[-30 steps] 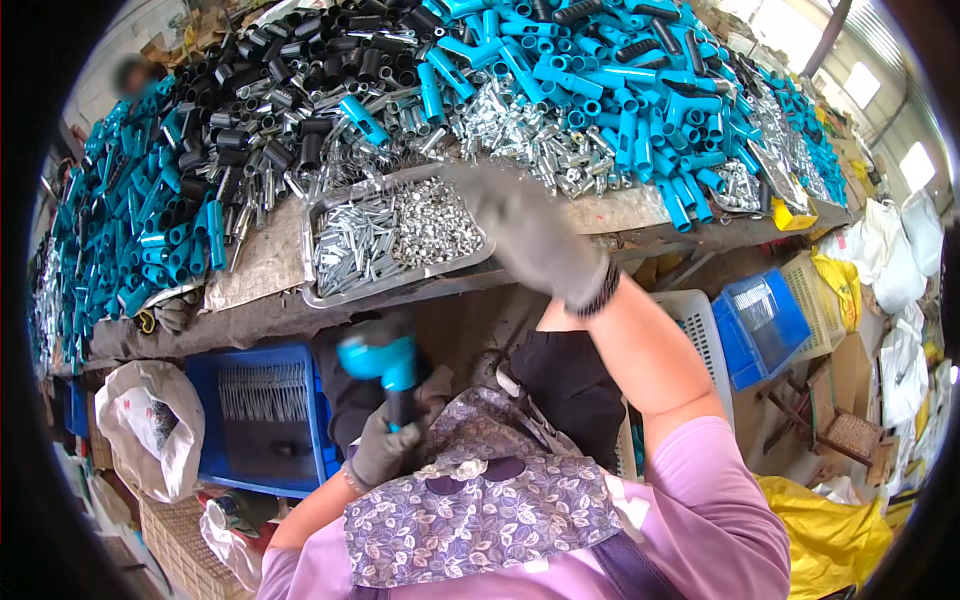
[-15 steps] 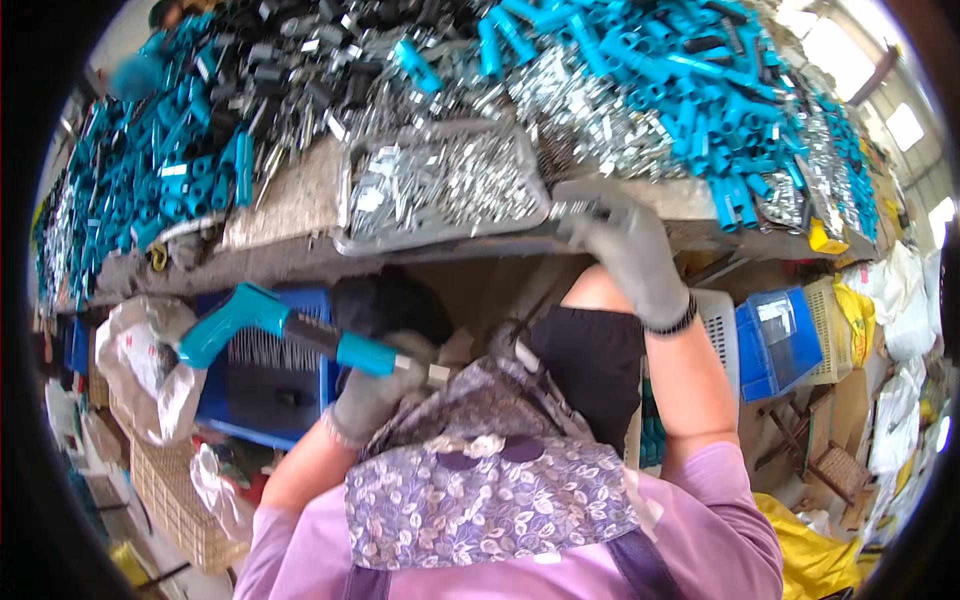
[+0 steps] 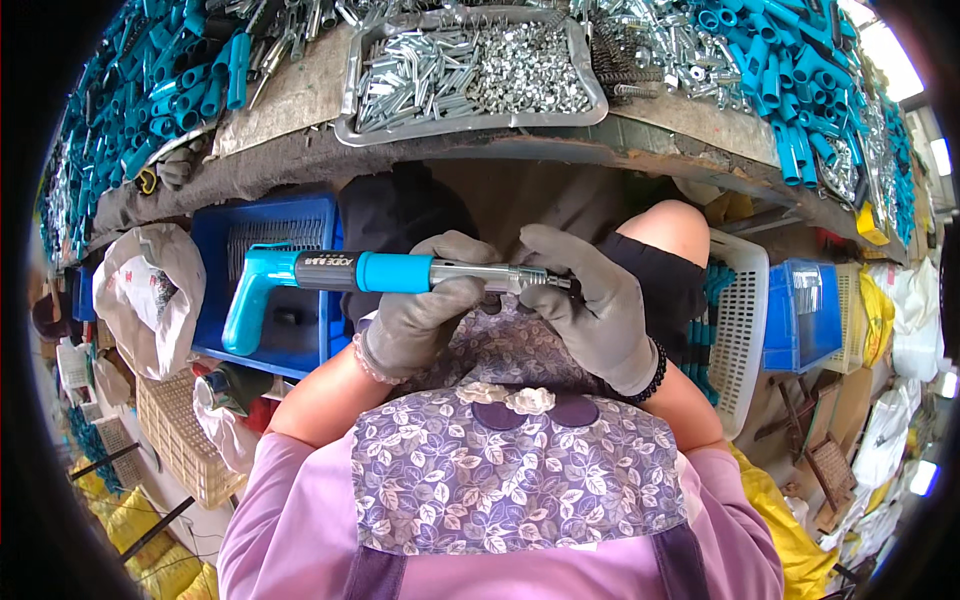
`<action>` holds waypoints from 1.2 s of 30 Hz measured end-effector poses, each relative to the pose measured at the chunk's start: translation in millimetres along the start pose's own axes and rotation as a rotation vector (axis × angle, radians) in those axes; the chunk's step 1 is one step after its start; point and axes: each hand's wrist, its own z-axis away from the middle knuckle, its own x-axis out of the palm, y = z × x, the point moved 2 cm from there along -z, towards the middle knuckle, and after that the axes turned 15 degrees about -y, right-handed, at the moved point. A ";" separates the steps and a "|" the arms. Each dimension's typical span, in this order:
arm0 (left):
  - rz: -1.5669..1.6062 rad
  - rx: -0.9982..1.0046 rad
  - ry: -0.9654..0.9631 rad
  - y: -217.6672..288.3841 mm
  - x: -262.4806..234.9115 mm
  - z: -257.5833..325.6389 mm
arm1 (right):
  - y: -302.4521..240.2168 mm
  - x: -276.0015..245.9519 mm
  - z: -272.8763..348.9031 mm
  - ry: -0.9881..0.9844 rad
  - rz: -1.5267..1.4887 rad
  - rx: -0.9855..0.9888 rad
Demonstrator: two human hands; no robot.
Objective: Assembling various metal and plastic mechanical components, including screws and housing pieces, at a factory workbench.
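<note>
A teal nail gun (image 3: 395, 272) with a curved handle, a black band and a bare metal barrel lies level across my lap, its handle to the left. My gloved left hand (image 3: 425, 310) is closed around the front of its teal body and the start of the barrel. At the barrel's right end my gloved right hand (image 3: 600, 305) pinches a ribbed metal fitting (image 3: 535, 277) between thumb and fingers. Its dark end is partly hidden by the fingers. Both gloves are grey.
Ahead on the bench edge, a clear tray (image 3: 470, 125) holds metal pins and small nuts. Springs (image 3: 625, 70), teal tubes (image 3: 775, 75) and metal parts are heaped around it. A blue crate (image 3: 265, 345) stands left, a white basket (image 3: 742, 330) right.
My right hand has come back from the tray's right edge to the barrel tip. The nail gun has moved right and now lies level in my left hand. The view has tilted down.
</note>
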 end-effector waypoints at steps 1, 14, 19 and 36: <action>0.007 -0.005 0.005 -0.7 0.0 2.2 | 0.2 0.4 1.3 -0.002 -0.003 0.010; -0.065 -0.015 0.104 -9.7 -6.5 15.9 | 5.3 9.3 -4.9 -0.039 0.476 -0.326; -0.075 -0.003 -0.012 -11.2 -11.8 15.0 | 2.6 7.6 -4.3 -0.064 0.309 -0.134; -0.168 -0.075 0.035 3.8 7.5 16.3 | 13.0 -9.9 18.1 -0.045 0.074 0.118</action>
